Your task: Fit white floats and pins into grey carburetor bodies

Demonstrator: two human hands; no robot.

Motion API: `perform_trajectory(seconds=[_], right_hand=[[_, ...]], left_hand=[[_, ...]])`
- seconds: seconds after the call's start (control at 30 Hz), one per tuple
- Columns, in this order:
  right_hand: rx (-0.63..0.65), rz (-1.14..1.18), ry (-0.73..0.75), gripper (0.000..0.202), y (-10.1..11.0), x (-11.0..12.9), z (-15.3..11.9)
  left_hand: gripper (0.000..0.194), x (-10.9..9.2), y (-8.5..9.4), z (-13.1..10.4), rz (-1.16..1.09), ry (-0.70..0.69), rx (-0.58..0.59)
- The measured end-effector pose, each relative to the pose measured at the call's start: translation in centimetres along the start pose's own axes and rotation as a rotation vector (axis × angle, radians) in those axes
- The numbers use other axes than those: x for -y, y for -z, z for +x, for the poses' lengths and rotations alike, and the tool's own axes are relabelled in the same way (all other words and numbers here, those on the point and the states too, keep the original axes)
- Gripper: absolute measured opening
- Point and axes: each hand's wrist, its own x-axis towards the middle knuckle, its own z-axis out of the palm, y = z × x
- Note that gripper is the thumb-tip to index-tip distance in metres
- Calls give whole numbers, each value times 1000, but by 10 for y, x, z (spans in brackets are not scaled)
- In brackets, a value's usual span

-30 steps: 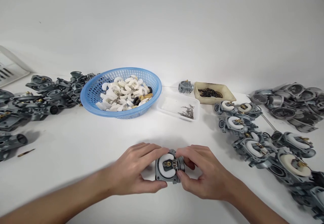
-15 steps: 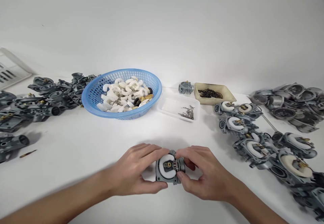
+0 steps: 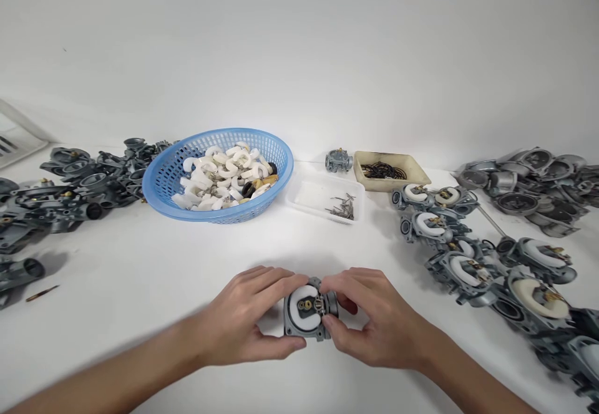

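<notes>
L hand [image 3: 248, 314] is on the near-L side of the carb [image 3: 312, 305], palm down, wrist roughly straight w/ L forearm [image 3: 140, 367], which comes in from lower L. Fingers are bunched & stretched fwd, index tip on the far edge; thumb lies flat along the near edge. So L digits make a wide C & grip the carb btwn thumb & fingers.

R hand [image 3: 369, 320] mirrors it from the other side, R forearm [image 3: 461, 373] slanting in from lower R. R index arches over, tip at far end of the hinge; thumb tip is at the near end, small gap btwn tips. Other R fingers curl under/behind the carb's R side, partly hidden. R tips touch there, but can't tell if they're pinching a pin or just pressing.

Carb is front & ctr, low in view, btwn both hands, open side up. White float [image 3: 294, 311] sits in it, curved side to L, round the brass jets [image 3: 306, 305]. Can't tell if carb rests on the table [image 3: 187, 264] or is just above.

Beyond the hands: blue basket [image 3: 219, 217] of floats, clear tray [image 3: 306, 192] w/ pins [image 3: 344, 208], cream box [image 3: 393, 184] of black rings [image 3: 384, 171]. Floated carbs [image 3: 465, 270] lie to R, a heap of bodies [image 3: 96, 183] to L.
</notes>
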Motion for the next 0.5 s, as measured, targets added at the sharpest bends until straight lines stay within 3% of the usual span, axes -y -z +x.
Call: perform_trajectory(seconds=[0.5], right_hand=[[17,-21,47,12,3,-2,2]], left_hand=[[66,0,0,1,2,-9,-10]])
